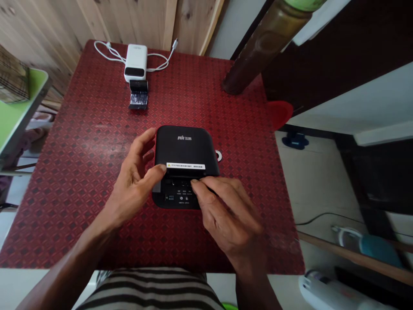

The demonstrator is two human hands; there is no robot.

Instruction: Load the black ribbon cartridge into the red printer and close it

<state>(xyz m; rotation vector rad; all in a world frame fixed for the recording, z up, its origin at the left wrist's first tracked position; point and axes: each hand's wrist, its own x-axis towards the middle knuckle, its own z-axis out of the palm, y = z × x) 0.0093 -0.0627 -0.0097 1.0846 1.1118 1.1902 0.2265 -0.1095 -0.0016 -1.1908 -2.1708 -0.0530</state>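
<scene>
A black box-shaped printer (185, 148) with a white warning label sits in the middle of the red patterned table (90, 150). My left hand (135, 183) grips its left front corner, thumb on the lid edge by the label. My right hand (226, 211) rests over the front panel with fingertips on the slot and buttons. A small round white ring (219, 155) lies just right of the printer.
At the far side lie a white power bank (136, 62) with a white cable (109, 51) and a small black device (138, 94). A brown bottle (258, 47) stands at the far right. A green-topped table (16, 107) is to the left; floor clutter lies to the right.
</scene>
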